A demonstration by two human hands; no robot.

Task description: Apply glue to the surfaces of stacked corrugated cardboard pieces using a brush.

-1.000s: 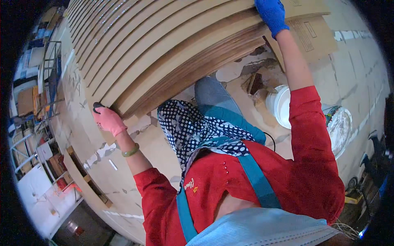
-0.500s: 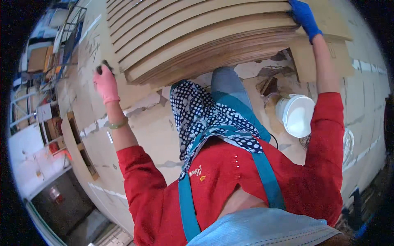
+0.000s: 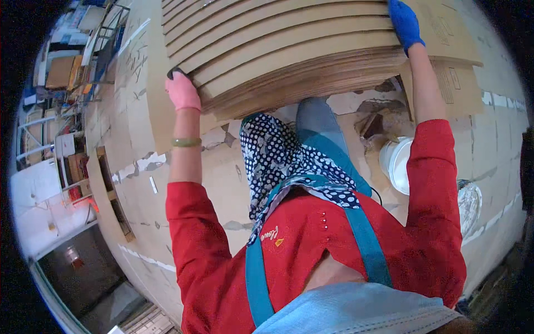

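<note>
A thick stack of brown cardboard sheets (image 3: 283, 42) lies in front of me, its upper sheets fanned into overlapping strips. My left hand (image 3: 182, 92), in a pink glove with dark fingertips, is closed on the stack's left edge near the front corner. Against the right edge is my right hand (image 3: 406, 25) in a blue glove, its fingers bent around the sheets' ends. The undersides of both hands are hidden.
A white bucket (image 3: 396, 165) stands on the floor at my right, beside a clear plastic-looking round thing (image 3: 469, 205). More flat cardboard (image 3: 453, 86) lies right of the stack. Metal racks (image 3: 39, 136) with boxes line the far left. Worn cardboard covers the floor (image 3: 144, 195).
My left hand has moved right, from beside the stack onto its left edge. My right hand has shifted slightly left, still at the right edge.
</note>
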